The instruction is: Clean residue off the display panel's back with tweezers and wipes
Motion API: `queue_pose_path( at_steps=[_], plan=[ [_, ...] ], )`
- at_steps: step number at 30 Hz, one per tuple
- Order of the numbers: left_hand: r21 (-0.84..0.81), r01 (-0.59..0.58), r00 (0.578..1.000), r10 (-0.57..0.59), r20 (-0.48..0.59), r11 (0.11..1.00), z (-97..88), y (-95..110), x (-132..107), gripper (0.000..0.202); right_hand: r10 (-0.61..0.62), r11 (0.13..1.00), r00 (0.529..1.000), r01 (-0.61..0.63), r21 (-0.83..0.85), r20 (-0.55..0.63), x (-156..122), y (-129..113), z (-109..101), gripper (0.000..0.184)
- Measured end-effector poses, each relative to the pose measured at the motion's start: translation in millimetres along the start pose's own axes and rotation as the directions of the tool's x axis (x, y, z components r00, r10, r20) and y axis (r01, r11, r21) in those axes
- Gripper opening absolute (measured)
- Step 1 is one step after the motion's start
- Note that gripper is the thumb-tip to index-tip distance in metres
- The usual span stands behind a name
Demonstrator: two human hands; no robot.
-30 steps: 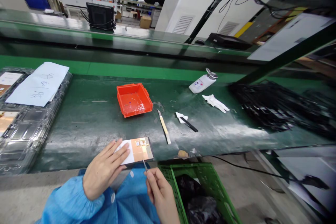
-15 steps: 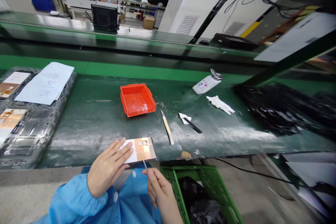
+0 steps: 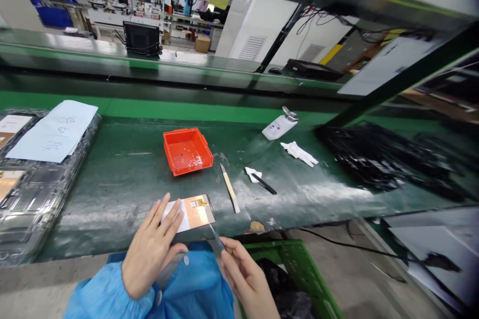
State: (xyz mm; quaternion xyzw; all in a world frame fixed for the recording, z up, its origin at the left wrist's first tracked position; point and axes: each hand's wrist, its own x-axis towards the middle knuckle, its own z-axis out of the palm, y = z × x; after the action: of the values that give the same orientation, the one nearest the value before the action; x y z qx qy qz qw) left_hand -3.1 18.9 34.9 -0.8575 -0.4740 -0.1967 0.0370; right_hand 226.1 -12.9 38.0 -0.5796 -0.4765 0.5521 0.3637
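A phone display panel (image 3: 199, 210) lies flat near the bench's front edge, with a white left part, a copper-coloured right part and a small gold flex cable. My left hand (image 3: 151, 244) rests on its white end with the fingers stretched out, pressing it to the bench. Slim metal tweezers (image 3: 217, 237) are pinched in my right hand (image 3: 245, 269). Their tip is at the panel's lower right edge; whether it touches I cannot tell. A craft knife (image 3: 230, 190) with a pale handle lies right of the panel.
Behind the panel stands an orange-red bin (image 3: 188, 152) with tiny scraps. A black tool (image 3: 265, 184) with white tissue, a crumpled wipe (image 3: 299, 153) and a white dispenser bottle (image 3: 279, 127) lie to the right. Clear plastic trays (image 3: 48, 194) are at left; a green crate (image 3: 295, 254) stands below.
The tweezers' tip has shifted right along the panel's lower edge, toward its corner. My left hand stays on the panel. The camera view has turned slightly.
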Motion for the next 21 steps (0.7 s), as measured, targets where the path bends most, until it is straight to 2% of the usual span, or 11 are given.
queue_pose_path(
  at_steps=[2, 5, 8, 11, 13, 14, 15, 16, 17, 18, 21],
  plan=[
    [0.011, -0.061, 0.998, 0.062, -0.026, 0.998, -4.3, 13.9, 11.9, 0.045, -0.133, 0.971, 0.99, 0.139, -0.197, 0.039, 3.2, -9.7, -5.2, 0.02],
    [-0.088, -0.204, 0.979, 0.202, -0.027, 0.975, -6.9, 37.1, 28.9, 0.037, -0.213, 0.892, 0.966, 0.254, -0.374, 0.149, 7.5, -25.6, -6.8, 0.011],
    [-0.201, -0.201, 0.978, 0.208, 0.014, 0.959, -5.6, 46.9, 43.6, 0.039, -0.23, 0.867, 0.944, 0.309, -0.39, 0.238, 12.2, -46.6, -15.2, 0.008],
    [-0.352, -0.165, 0.983, 0.183, 0.016, 0.921, -9.5, 35.7, 59.8, 0.036, -0.254, 0.891, 0.921, 0.342, -0.3, 0.295, 28.4, -67.0, -39.9, 0.015],
    [-0.519, -0.094, 0.995, 0.1, -0.015, 0.85, -16.4, 21.9, 74.2, 0.029, -0.321, 0.896, 0.923, 0.368, -0.249, 0.211, 51.4, -72.7, -58.9, 0.031],
    [-0.621, -0.029, 1.0, 0.029, -0.011, 0.784, -20.0, 15.1, 82.7, 0.027, -0.375, 0.876, 0.923, 0.384, -0.291, 0.087, 66.2, -72.0, -66.3, 0.039],
    [-0.726, 0.041, 0.999, -0.041, 0.017, 0.687, -22.9, 8.8, 92.0, 0.026, -0.429, 0.831, 0.903, 0.385, -0.402, -0.022, 82.2, -69.2, -71.3, 0.04],
    [-0.815, 0.095, 0.993, -0.11, 0.039, 0.571, -24.5, 3.3, 101.7, 0.026, -0.477, 0.757, 0.875, 0.365, -0.542, -0.078, 98.3, -64.5, -73.6, 0.039],
    [-0.869, 0.118, 0.983, -0.177, 0.036, 0.48, -24.4, -1.4, 111.4, 0.026, -0.502, 0.721, 0.861, 0.363, -0.59, -0.083, 113.7, -58.8, -73.4, 0.036],
    [-0.891, 0.128, 0.966, -0.257, 0.014, 0.435, -22.7, -5.5, 120.5, 0.024, -0.52, 0.695, 0.851, 0.372, -0.616, -0.072, 127.3, -52.7, -71.2, 0.036],
    [-0.883, 0.15, 0.919, -0.391, -0.041, 0.444, -10.5, -16.8, 140.9, 0.022, -0.568, 0.622, 0.822, 0.408, -0.668, -0.026, 154.1, -37.7, -60.9, 0.034]
  ],
)
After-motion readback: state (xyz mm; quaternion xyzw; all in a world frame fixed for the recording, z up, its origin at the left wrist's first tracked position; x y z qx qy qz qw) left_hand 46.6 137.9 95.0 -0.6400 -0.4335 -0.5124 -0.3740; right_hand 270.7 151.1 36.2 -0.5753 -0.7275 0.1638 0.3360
